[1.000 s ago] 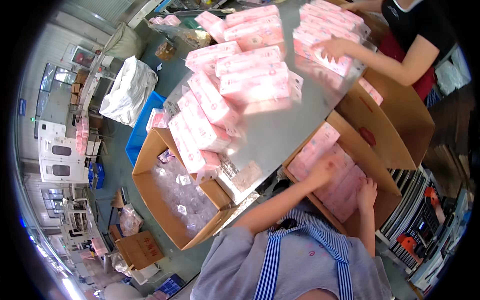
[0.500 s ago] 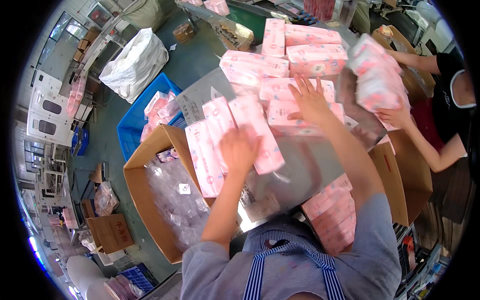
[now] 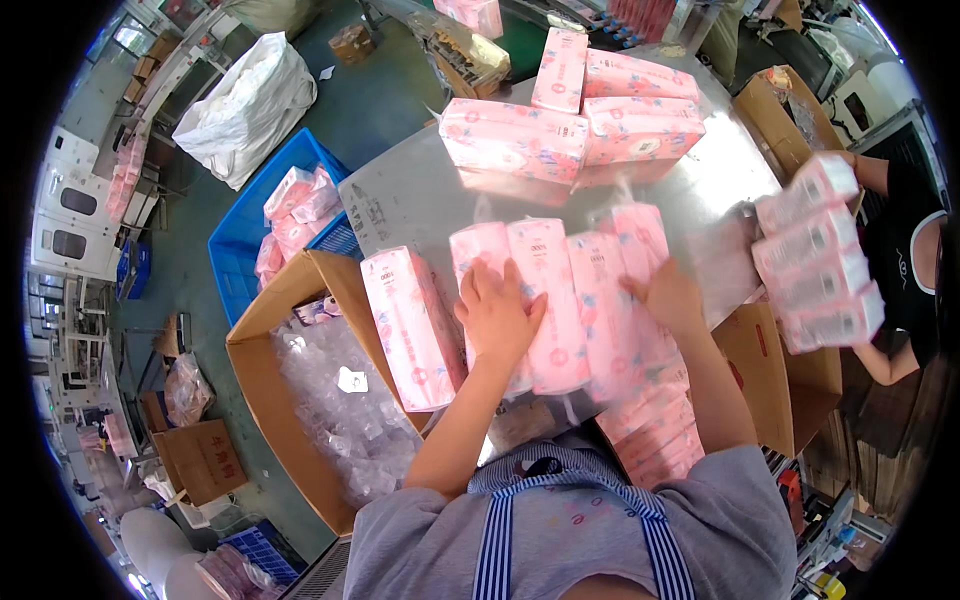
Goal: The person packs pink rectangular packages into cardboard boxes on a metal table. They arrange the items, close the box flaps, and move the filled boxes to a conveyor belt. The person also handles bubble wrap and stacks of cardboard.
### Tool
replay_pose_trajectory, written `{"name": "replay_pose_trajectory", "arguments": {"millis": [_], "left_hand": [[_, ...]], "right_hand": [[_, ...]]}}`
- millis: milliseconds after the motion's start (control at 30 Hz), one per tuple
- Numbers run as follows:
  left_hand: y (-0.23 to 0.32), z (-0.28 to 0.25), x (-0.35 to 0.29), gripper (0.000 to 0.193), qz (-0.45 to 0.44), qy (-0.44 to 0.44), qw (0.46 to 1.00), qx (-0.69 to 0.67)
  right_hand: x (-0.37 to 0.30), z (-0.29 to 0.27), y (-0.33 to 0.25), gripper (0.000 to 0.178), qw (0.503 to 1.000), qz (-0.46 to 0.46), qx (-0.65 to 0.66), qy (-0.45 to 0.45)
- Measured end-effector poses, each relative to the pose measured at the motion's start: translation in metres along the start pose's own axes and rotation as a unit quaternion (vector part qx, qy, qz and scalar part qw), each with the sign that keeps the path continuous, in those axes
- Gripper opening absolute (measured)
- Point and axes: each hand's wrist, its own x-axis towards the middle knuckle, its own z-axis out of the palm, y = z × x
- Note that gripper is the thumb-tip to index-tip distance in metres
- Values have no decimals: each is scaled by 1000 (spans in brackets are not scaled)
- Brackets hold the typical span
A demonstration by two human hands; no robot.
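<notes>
— Grip of your left hand (image 3: 502, 315)?
— Fingers spread, resting over the left packs of the pink row (image 3: 555, 345) on the metal table (image 3: 395, 195).
— Your right hand (image 3: 672, 300)?
— At the row's right end, thumb toward the packs. Whether you pinch: cannot tell; fingertips partly hidden.
— Surroundings, left to right?
— Blue crate (image 3: 245, 220), wrapped packs inside. Open carton (image 3: 275, 420), clear plastic inside. Single pink pack (image 3: 410, 330), just left of your left hand. Co-worker (image 3: 892, 235) at your far right, holding stacked packs (image 3: 822, 265).
</notes>
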Motion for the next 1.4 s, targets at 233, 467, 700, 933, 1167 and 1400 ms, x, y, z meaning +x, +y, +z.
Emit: {"name": "replay_pose_trajectory", "arguments": {"millis": [233, 467, 700, 933, 1167, 1400], "left_hand": [[-67, 5, 47, 63, -377, -285, 548, -691], [-52, 7, 46, 70, -268, -356, 558, -700], [-57, -24, -7, 63, -233, -228, 571, -753], [-11, -27, -35, 59, -168, -161, 645, -728], [71, -25, -71, 54, -57, -373, 649, -660], [170, 117, -188, 54, -223, -694, 392, -561]], "right_hand": [[3, 82, 117, 74, 794, 117, 565, -192], [-3, 97, 118, 69, 763, 94, 627, -127], [-113, 3, 118, 54, 701, 38, 712, 3], [-161, 23, 87, 54, 642, -26, 766, 31], [-340, 39, 214, 53, 627, 49, 776, 54], [-523, 205, 266, 53, 340, 269, 875, 215]]}}
